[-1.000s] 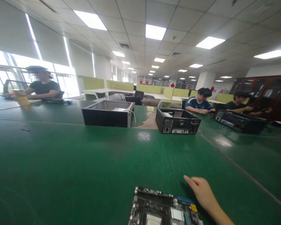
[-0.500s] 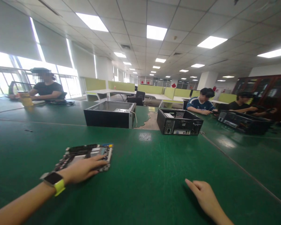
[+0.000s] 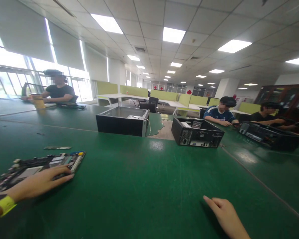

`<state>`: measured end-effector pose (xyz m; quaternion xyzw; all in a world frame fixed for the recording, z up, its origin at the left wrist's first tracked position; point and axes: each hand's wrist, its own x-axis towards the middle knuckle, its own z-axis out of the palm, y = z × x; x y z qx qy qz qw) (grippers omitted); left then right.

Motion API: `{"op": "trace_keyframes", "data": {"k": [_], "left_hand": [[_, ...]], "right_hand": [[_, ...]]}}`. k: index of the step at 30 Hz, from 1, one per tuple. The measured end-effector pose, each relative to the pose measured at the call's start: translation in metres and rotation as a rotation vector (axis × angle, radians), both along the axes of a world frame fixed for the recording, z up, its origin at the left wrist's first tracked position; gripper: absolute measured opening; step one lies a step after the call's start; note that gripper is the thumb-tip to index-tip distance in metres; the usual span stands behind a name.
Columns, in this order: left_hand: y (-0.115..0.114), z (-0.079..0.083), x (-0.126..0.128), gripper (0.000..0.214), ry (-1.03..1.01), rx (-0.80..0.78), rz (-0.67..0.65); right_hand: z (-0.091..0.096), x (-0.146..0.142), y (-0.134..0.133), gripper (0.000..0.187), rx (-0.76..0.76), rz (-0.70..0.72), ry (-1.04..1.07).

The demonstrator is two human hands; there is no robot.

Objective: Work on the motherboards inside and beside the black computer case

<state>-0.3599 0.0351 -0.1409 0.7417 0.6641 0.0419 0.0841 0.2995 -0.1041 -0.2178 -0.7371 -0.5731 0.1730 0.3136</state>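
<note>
A bare motherboard (image 3: 37, 164) lies flat on the green table (image 3: 144, 186) at the near left. My left hand (image 3: 40, 182), a yellow-strapped watch on its wrist, rests on the board's near edge with the fingers stretched out and pressed on it. My right hand (image 3: 225, 215) lies low on the table at the near right, fingers loosely extended and holding nothing. A thin metal strip (image 3: 57, 147) lies just beyond the board.
Two open computer cases stand mid-table, a silver-edged one (image 3: 122, 121) and a black one (image 3: 198, 132); a third case (image 3: 269, 137) lies at the right. Three people sit at the far sides. A yellow cup (image 3: 38, 101) stands far left.
My left hand has slid the motherboard across the table from in front of me to the far left. My right hand has stayed almost still.
</note>
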Motion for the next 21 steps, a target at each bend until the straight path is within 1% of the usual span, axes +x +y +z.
{"op": "trace_keyframes", "data": {"k": [2, 4, 7, 9, 11, 15, 18, 21], "left_hand": [[-0.004, 0.003, 0.013, 0.054, 0.027, 0.035, -0.027], [-0.008, 0.008, 0.026, 0.054, 0.064, 0.074, -0.057], [-0.009, 0.014, 0.037, 0.051, 0.106, 0.158, -0.026], [-0.003, 0.016, 0.035, 0.053, 0.13, 0.189, 0.018], [0.01, 0.015, 0.025, 0.058, 0.147, 0.177, 0.078], [0.05, 0.015, -0.004, 0.07, 0.16, 0.112, 0.194], [0.084, 0.014, -0.018, 0.076, 0.163, 0.089, 0.214], [0.114, 0.008, -0.024, 0.075, 0.182, 0.098, 0.221]], "right_hand": [[0.008, 0.004, 0.011, 0.054, -0.01, 0.014, -0.052], [0.024, 0.01, 0.029, 0.052, 0.005, 0.041, -0.12], [0.058, 0.024, 0.068, 0.045, 0.041, 0.063, -0.218], [0.081, 0.033, 0.1, 0.038, 0.072, 0.041, -0.274], [0.101, 0.04, 0.133, 0.04, 0.111, 0.003, -0.355], [0.129, 0.047, 0.192, 0.057, 0.214, -0.029, -0.58], [0.143, 0.05, 0.224, 0.068, 0.246, -0.048, -0.688], [0.152, 0.055, 0.247, 0.076, 0.21, -0.04, -0.764]]}}
